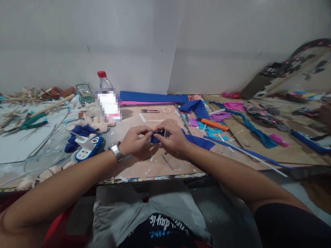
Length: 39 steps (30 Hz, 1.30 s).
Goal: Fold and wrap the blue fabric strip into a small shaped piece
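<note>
A small piece of dark blue fabric is pinched between both hands above the middle of the table. My left hand, with a metal watch on the wrist, grips its left side with thumb and fingertips. From the right, my right hand closes thumb and fingers on the same piece, hiding part of it. A wider blue fabric strip lies just right of my right hand. Behind the hands are small thread snips and a roll of tape.
To the left stand a power strip with a charger and a red-capped bottle; green-handled pliers lie farther out. An orange cutter, a thin white rod and fabric scraps are on the right. A dark bottle leans near the wall.
</note>
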Each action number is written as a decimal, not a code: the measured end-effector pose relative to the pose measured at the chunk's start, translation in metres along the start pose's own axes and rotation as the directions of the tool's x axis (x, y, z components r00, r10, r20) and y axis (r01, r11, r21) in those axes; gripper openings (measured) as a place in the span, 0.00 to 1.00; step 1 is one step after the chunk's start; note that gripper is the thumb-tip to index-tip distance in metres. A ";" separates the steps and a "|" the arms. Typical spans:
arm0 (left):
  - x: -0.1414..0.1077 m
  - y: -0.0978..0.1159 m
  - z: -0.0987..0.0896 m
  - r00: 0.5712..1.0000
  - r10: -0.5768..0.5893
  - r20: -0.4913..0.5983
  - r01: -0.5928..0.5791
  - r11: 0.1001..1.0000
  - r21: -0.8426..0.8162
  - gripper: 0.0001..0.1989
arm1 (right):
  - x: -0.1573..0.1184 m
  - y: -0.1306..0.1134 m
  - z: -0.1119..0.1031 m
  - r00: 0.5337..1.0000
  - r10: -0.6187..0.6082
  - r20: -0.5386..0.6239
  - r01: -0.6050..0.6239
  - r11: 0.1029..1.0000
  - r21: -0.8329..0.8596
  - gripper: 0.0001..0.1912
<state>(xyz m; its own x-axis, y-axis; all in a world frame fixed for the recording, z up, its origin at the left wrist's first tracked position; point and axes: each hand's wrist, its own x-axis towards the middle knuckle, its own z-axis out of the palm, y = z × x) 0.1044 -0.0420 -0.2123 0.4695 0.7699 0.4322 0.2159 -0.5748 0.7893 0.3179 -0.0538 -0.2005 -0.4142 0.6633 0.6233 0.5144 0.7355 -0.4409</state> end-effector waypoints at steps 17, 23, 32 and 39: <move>0.000 0.004 -0.001 0.993 0.052 -0.110 -0.038 0.992 0.122 0.11 | 0.000 0.002 0.000 0.999 0.001 -0.042 -0.003 0.998 -0.064 0.07; 0.000 0.003 -0.001 0.998 -0.020 -0.052 0.022 0.999 0.038 0.14 | 0.001 0.004 0.001 0.999 -0.022 -0.036 0.020 0.997 -0.071 0.10; 0.001 0.002 0.001 0.994 -0.099 0.044 0.105 0.982 -0.156 0.17 | 0.001 0.001 0.001 0.999 -0.031 -0.029 0.030 0.999 -0.025 0.12; 0.002 0.002 0.002 0.994 -0.105 0.010 0.105 0.971 -0.216 0.20 | 0.001 0.000 0.000 0.999 -0.040 -0.027 0.040 0.999 0.011 0.15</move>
<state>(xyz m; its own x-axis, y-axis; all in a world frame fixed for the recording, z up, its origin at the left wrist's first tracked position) 0.1076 -0.0425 -0.2114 0.4530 0.8231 0.3426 0.0736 -0.4175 0.9057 0.3174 -0.0535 -0.1998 -0.4139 0.6296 0.6575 0.4891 0.7630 -0.4227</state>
